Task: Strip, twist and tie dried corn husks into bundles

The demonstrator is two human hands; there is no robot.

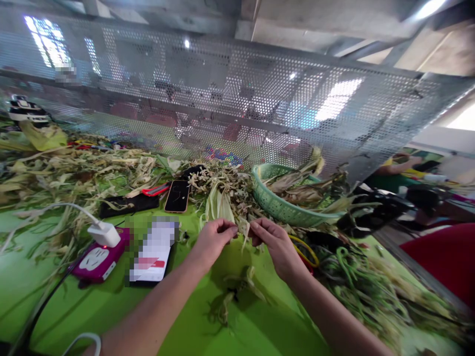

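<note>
My left hand (214, 239) and my right hand (274, 241) are raised side by side above the green table (237, 321), fingertips almost meeting. Both pinch a pale dried corn husk strip (243, 228) that hangs between them. Just beyond lies a heap of dry husks (226, 190). A few husk scraps (237, 291) lie on the table beneath my wrists.
A green plastic basket (276, 205) with husks stands behind my right hand. Phones (177, 196) lie at centre left, beside a pink power strip (97, 259) with a white plug. A perforated metal screen (237, 99) backs the table. Green cords (356, 282) and a yellow band (308, 249) lie right.
</note>
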